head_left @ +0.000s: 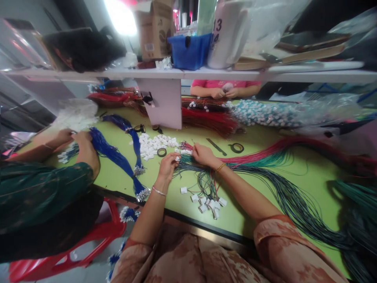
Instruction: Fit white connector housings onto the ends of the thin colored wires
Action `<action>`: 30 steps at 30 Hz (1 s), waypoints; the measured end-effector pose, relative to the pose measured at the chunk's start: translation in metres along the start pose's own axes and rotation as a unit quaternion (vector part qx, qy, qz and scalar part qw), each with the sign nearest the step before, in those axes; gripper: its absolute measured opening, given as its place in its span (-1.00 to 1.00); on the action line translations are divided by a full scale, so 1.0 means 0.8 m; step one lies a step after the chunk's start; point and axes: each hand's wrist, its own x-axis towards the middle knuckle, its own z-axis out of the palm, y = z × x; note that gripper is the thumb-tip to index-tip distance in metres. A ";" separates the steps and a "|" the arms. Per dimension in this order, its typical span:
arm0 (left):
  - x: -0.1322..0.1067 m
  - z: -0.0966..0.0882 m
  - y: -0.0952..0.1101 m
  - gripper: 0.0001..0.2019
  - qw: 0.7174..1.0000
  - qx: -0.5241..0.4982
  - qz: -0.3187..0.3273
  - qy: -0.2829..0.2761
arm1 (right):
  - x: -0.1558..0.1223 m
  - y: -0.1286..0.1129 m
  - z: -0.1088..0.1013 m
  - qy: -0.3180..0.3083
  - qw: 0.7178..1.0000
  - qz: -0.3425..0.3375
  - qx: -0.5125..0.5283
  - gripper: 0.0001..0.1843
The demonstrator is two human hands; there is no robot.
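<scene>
My left hand (167, 167) pinches a small white connector housing (177, 158) between thumb and fingertips. To its right, my right hand (204, 155) has its fingers closed just above the wire ends; a thin tip shows at the fingers, too small to name. Beneath both hands run bundles of black wires (250, 169), green wires (273, 159) and red wires (265, 151). A heap of loose white connector housings (153, 145) lies beyond my left hand. Nearer to me, several white housings (210, 204) sit on the ends of wires.
Rolls of black tape (236, 147) and a dark flat blade-like tool (216, 147) lie beyond my right hand. Blue wire bundles (114, 157) stretch to the left, where a co-worker's hands (82, 137) work. Across the table is another person (225, 88). A shelf (194, 74) crosses above.
</scene>
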 end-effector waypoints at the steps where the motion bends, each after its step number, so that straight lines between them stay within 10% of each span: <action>1: 0.000 0.001 0.000 -0.88 1.000 -0.006 0.002 0.000 | 0.000 -0.001 -0.003 0.013 0.999 -0.006 0.043 -0.74; 9: -0.006 0.009 -0.006 -0.85 0.997 -0.066 0.035 -0.023 | 0.007 -0.042 -0.019 0.036 0.934 -0.137 0.328 -0.82; 30: -0.007 0.013 -0.017 -0.71 0.994 -0.048 0.088 -0.042 | -0.018 -0.028 -0.003 -0.010 0.922 -0.065 0.381 -0.79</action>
